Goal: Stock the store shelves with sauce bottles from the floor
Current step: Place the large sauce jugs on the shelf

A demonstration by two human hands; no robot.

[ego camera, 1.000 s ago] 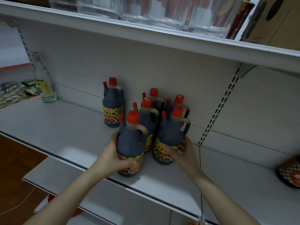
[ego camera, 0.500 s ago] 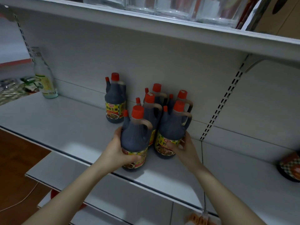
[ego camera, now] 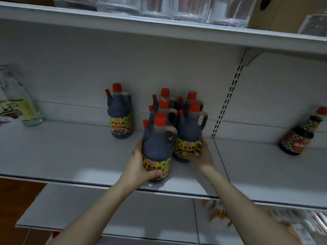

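Several dark sauce bottles with red caps and yellow labels stand clustered on the white middle shelf (ego camera: 70, 156). My left hand (ego camera: 141, 167) grips the front bottle (ego camera: 157, 147) low on its left side and label. My right hand (ego camera: 200, 154) wraps the base of the bottle (ego camera: 190, 135) just behind and to the right. Both bottles stand upright on the shelf. Three more bottles (ego camera: 165, 105) sit behind them, partly hidden. One separate bottle (ego camera: 120, 114) stands alone to the left near the back wall.
A clear glass bottle (ego camera: 19, 101) stands at far left beside green packets. A checked-label sauce bottle (ego camera: 300, 135) stands at far right. Glass containers (ego camera: 192, 9) fill the upper shelf. A slotted upright (ego camera: 228, 101) divides the back wall. Packaged goods lie on a lower shelf (ego camera: 123, 214).
The view has shifted right and downward, bringing the far-right bottle more into view. Both hands still hold the same two front bottles, pushed slightly closer to the cluster.
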